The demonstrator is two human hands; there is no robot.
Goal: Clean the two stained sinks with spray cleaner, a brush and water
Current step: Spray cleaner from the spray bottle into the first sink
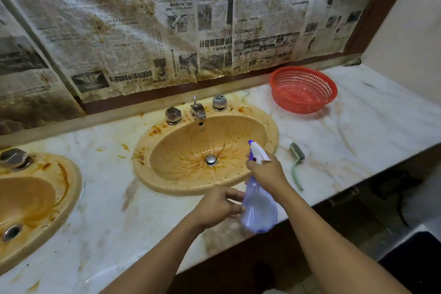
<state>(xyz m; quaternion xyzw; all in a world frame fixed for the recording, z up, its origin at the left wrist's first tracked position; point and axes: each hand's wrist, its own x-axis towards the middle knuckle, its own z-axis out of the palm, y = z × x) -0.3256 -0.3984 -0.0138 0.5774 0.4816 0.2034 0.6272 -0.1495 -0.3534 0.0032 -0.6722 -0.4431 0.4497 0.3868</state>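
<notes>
Two oval sinks streaked with orange-brown stains sit in a marble counter: one sink (191,150) at the centre, the other sink (35,200) at the left edge. My right hand (267,172) grips the neck of a pale purple spray bottle (259,210) with a white trigger head, its nozzle aimed toward the centre sink. My left hand (218,205) touches the bottle's side with curled fingers. A green-handled brush (297,162) lies on the counter right of the centre sink.
A red plastic basket (303,89) stands at the back right of the marble counter (358,122). A metal tap (198,110) with two knobs sits behind the centre sink. Stained newspaper (167,19) covers the wall. The counter's front edge runs diagonally under my arms.
</notes>
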